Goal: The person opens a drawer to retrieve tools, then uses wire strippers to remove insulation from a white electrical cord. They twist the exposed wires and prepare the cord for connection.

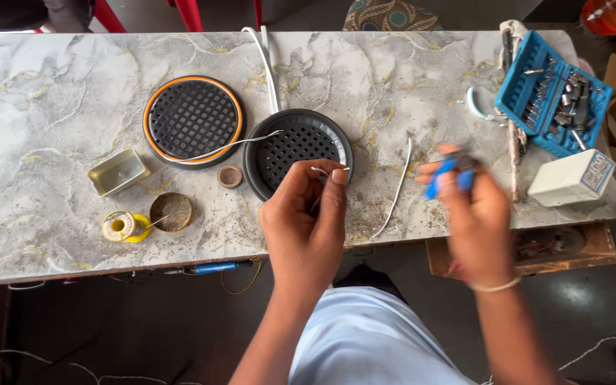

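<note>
left hand (306, 214): my fingers pinch a thin wire (322, 171) over the black grille (297, 151).
right hand (468, 207): blurred, gripping a blue-handled tool (450, 173).
progress: wire ends loose, nothing joined yet.

Even, soft daylight falls across the marble tabletop (51, 142), with no hard shadows and only mild sheen on the pale stone; the floor below reads dim. The right hand (475, 221) is smeared by motion blur, the blue-handled tool (449, 175) in it indistinct, while the left hand (308, 221) stays fairly sharp. Table edges bow slightly toward the frame borders
</note>
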